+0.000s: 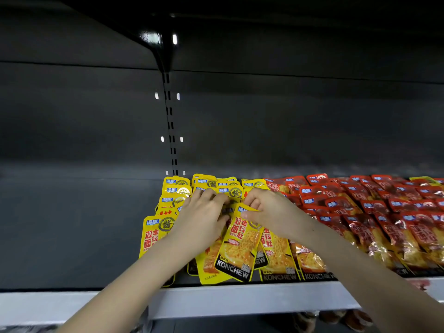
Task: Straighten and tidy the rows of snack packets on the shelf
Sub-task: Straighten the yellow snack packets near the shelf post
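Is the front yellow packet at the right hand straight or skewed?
Skewed: yellow packet lies angled to the shelf edge, right hand pinching its top.

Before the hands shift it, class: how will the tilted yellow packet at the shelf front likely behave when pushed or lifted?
The tilted yellow packet looks thin and flat, so probably light and floppy. Its glossy film may slide easily over the packets beneath. The right hand pinches its top edge, so a light grip probably suffices.
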`<act>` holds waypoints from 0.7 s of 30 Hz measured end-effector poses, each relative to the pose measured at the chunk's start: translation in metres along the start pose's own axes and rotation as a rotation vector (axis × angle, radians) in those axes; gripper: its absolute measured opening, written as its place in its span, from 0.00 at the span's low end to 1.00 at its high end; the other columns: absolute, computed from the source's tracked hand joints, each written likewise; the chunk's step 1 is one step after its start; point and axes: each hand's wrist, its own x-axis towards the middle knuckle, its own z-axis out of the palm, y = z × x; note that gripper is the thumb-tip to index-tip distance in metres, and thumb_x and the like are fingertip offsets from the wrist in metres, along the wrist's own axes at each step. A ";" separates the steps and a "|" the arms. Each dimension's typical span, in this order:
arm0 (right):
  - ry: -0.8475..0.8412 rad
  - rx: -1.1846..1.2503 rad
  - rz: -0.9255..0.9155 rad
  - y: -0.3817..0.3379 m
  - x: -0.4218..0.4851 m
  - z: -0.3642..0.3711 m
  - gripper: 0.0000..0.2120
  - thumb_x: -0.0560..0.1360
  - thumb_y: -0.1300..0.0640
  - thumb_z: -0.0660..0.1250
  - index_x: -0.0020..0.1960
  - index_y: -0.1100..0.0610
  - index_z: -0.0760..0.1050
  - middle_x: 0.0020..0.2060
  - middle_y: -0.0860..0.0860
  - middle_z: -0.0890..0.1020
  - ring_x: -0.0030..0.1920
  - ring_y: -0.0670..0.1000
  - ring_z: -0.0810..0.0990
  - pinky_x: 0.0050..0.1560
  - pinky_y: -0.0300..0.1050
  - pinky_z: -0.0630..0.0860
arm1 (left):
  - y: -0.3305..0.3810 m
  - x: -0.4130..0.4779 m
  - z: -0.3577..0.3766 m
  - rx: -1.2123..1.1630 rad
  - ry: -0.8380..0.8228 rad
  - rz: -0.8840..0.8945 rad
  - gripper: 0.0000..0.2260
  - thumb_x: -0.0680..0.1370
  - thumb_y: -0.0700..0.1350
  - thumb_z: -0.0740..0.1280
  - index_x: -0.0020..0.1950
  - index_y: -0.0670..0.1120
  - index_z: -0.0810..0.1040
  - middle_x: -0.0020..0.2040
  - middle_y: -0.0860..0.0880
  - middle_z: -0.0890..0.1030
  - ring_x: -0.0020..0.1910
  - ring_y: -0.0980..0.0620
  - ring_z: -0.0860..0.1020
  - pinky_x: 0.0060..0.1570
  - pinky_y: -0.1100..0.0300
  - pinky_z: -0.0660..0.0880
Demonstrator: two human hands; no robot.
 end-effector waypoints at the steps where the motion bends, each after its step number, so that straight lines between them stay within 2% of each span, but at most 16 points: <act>1: -0.015 -0.014 -0.004 0.001 -0.001 0.000 0.09 0.75 0.54 0.68 0.54 0.55 0.76 0.45 0.49 0.80 0.45 0.46 0.77 0.48 0.43 0.75 | 0.001 -0.004 0.001 0.022 0.009 0.002 0.18 0.80 0.53 0.59 0.69 0.53 0.66 0.65 0.53 0.68 0.66 0.49 0.62 0.63 0.56 0.62; 4: -0.014 0.017 -0.004 0.007 -0.002 0.003 0.08 0.76 0.59 0.67 0.54 0.54 0.76 0.43 0.46 0.78 0.42 0.44 0.76 0.44 0.38 0.74 | 0.003 -0.016 0.007 0.083 0.029 0.001 0.19 0.79 0.54 0.60 0.68 0.51 0.68 0.63 0.51 0.70 0.65 0.47 0.66 0.61 0.52 0.65; 6: -0.009 0.093 0.006 0.009 0.000 0.004 0.07 0.76 0.61 0.66 0.53 0.53 0.77 0.40 0.42 0.76 0.41 0.42 0.77 0.43 0.36 0.74 | 0.005 -0.021 0.011 0.099 0.065 0.025 0.16 0.75 0.52 0.63 0.61 0.48 0.75 0.55 0.48 0.76 0.56 0.43 0.74 0.51 0.48 0.72; 8: 0.005 0.153 -0.001 0.008 0.002 0.004 0.08 0.77 0.62 0.64 0.51 0.51 0.76 0.40 0.42 0.76 0.40 0.41 0.78 0.42 0.35 0.74 | 0.004 -0.022 0.014 0.122 0.086 0.012 0.16 0.73 0.53 0.59 0.54 0.47 0.78 0.49 0.47 0.78 0.48 0.43 0.78 0.43 0.48 0.75; 12: 0.065 0.203 -0.036 0.005 0.004 0.003 0.11 0.78 0.63 0.62 0.48 0.47 0.76 0.42 0.42 0.77 0.42 0.41 0.78 0.44 0.38 0.74 | 0.002 -0.023 0.014 0.188 0.087 0.065 0.17 0.73 0.53 0.56 0.51 0.46 0.79 0.47 0.47 0.79 0.47 0.44 0.78 0.42 0.50 0.75; 17: 0.101 0.192 -0.072 0.002 0.001 0.011 0.10 0.78 0.62 0.62 0.50 0.48 0.77 0.46 0.45 0.77 0.48 0.45 0.78 0.48 0.45 0.77 | -0.007 -0.020 0.008 0.249 0.066 0.157 0.18 0.73 0.54 0.54 0.48 0.47 0.80 0.46 0.49 0.80 0.46 0.46 0.78 0.40 0.52 0.75; 21: 0.087 0.178 -0.090 0.002 -0.001 0.017 0.12 0.77 0.63 0.62 0.49 0.46 0.77 0.46 0.44 0.77 0.49 0.45 0.78 0.49 0.46 0.77 | -0.018 -0.016 0.001 0.260 -0.007 0.250 0.20 0.72 0.57 0.54 0.50 0.48 0.80 0.49 0.51 0.80 0.49 0.47 0.79 0.41 0.53 0.77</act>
